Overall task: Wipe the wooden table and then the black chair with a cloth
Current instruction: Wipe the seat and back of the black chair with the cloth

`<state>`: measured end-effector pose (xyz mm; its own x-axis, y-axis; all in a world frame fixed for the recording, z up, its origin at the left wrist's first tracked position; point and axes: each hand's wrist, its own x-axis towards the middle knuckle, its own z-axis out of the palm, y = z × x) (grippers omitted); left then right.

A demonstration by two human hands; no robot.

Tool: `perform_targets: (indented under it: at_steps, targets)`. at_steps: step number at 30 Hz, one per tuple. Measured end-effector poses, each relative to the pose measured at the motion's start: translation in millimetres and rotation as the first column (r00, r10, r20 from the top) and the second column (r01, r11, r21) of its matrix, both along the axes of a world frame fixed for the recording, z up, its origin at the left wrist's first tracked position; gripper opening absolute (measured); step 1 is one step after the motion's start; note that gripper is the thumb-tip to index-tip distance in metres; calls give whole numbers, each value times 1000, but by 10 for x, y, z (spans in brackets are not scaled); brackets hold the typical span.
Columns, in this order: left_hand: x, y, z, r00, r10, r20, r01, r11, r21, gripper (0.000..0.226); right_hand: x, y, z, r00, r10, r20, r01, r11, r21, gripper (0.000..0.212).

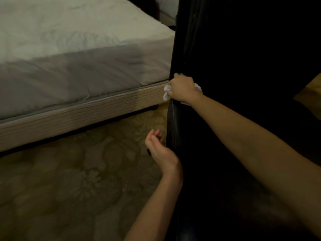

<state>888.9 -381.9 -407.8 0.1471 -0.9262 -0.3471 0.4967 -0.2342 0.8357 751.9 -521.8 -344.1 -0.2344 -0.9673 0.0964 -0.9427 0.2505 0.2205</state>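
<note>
The black chair (234,66) fills the right half of the view, its left edge running top to bottom. My right hand (182,89) grips a crumpled white cloth (166,92) and presses it against that left edge at mid-height. White folds of the cloth stick out on both sides of my fist. Lower down, my left hand (159,150) hovers just beside the chair's edge, palm up, fingers loosely curled and holding nothing. The wooden table is not in view.
A bed with a pale mattress (69,49) on a light wooden base (78,115) stands to the left, close to the chair. A patterned carpet (69,188) covers the floor between the bed and me.
</note>
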Motion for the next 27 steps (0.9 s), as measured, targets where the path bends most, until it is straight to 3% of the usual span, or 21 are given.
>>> perform_targets:
  at_steps: [2,8,12,15,20,23,27]
  targets:
    - [-30,-22,30,1000,-4,30,5,1000,-23,23,47,143,22,999,37,33,-37,999,8,36]
    - [-22,-60,-27,998,-15,-62,15,1000,-3,25,340,814,0,958,246,150,-255,966,40,31]
    - [-24,-52,-34,999,11,-36,-12,999,-34,25,210,474,112,934,36,354,-49,998,27,34]
    - [-10,-77,-30,1000,13,-14,-13,999,-43,23,78,100,145,816,-117,565,141,990,2,41]
    - [1,-91,95,998,-65,11,65,997,-45,28,214,125,34,901,-61,428,88,995,-42,34]
    - [20,-139,108,995,-73,-73,73,997,-1,37,278,410,-28,875,-32,484,86,992,-90,38]
    - [100,-169,105,943,-32,-331,73,991,113,53,409,893,-4,789,-9,614,126,981,-148,34]
